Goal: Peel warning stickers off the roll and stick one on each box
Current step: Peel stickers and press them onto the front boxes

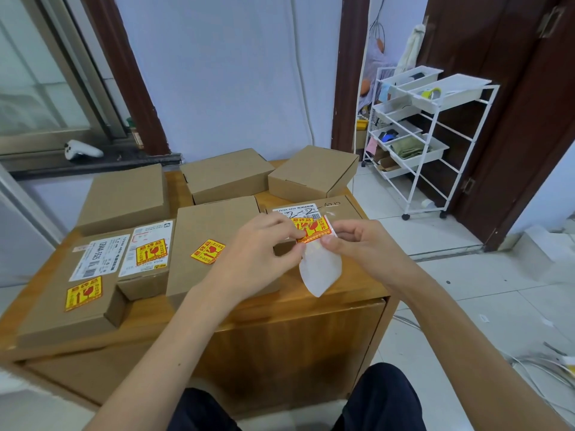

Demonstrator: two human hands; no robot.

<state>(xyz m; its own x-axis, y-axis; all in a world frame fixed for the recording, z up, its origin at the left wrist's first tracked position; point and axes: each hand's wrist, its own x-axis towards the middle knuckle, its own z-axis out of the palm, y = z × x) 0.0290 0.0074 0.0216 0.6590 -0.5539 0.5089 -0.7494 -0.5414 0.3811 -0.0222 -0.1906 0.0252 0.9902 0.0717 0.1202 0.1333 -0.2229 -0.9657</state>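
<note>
— So, where's the sticker?
— Above the front right box, pinched by left hand and right hand, backing paper dangling.
— Flimsy?
— Probably thin and clingy; hold its edges.

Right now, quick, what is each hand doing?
Left hand: pinching the warning sticker at its left edge.
Right hand: pinching the white backing strip beside the sticker.
</note>
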